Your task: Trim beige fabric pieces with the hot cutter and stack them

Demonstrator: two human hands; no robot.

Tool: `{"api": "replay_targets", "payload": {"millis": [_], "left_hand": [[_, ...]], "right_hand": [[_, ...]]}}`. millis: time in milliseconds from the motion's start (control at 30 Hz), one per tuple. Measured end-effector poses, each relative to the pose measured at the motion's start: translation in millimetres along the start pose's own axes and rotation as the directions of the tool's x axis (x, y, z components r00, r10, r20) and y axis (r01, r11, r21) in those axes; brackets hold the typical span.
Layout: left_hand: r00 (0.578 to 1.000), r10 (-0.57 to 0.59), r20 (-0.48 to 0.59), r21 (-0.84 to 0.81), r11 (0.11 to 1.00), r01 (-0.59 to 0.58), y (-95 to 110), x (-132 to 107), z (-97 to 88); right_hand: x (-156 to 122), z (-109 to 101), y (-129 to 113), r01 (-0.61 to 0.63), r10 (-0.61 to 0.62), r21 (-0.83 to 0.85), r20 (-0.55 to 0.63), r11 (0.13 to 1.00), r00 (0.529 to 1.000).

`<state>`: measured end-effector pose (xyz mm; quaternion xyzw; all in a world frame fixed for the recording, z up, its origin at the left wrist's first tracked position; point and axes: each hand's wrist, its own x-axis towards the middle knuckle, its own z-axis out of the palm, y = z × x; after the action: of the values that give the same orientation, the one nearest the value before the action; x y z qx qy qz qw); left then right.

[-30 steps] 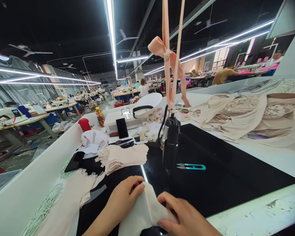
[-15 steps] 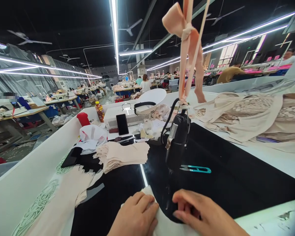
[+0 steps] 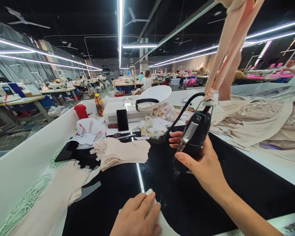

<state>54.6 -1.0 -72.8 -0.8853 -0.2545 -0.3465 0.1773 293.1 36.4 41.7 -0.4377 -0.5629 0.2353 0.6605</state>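
My right hand [image 3: 206,164] is wrapped round a black hand-held tool [image 3: 194,136] that hangs on a pink fabric strap [image 3: 226,55] from above, with a black cable looping off its top. My left hand [image 3: 137,216] lies flat, fingers stretched, on a piece of cream fabric [image 3: 153,209] at the near edge of the black work surface [image 3: 236,190]. A stack of cut beige fabric pieces [image 3: 120,154] sits left of the tool.
Beige lace garments [image 3: 258,121] pile up at the right. At the back stand a white box [image 3: 127,114], a black phone [image 3: 122,120], a red cup [image 3: 81,111], a bottle [image 3: 99,104] and a white bowl-shaped item [image 3: 154,96]. Other workers sit at distant sewing tables.
My right hand left the cream fabric, rose and took hold of the hanging black tool. The view tilted up and left; the teal snips are hidden behind my hand.
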Motion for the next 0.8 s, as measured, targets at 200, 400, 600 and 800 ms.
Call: {"api": "replay_targets", "payload": {"millis": [200,400,600,800], "left_hand": [[1.0,0.0,0.024,0.057,0.998,-0.002,5.6,-13.8,6.3],[0.998,-0.028,-0.049,0.069,0.997,0.031,10.2,-10.9,6.1],[0.993,-0.056,-0.108,0.08,0.995,0.065,14.6,-1.5,4.4],[0.989,-0.058,-0.133,0.115,0.991,0.074,15.0,-3.4,6.7]], "right_hand": [[-4.2,28.8,-9.1,0.038,-0.037,0.002,-0.074,0.999,0.997],[-21.4,54.4,-1.1,-0.021,0.005,0.274,0.058,0.961,0.998],[-29.7,66.5,6.5,-0.029,-0.003,0.384,0.083,0.923,0.997],[-28.5,69.9,4.1,-0.035,0.005,0.377,0.08,0.925,0.997]]}}
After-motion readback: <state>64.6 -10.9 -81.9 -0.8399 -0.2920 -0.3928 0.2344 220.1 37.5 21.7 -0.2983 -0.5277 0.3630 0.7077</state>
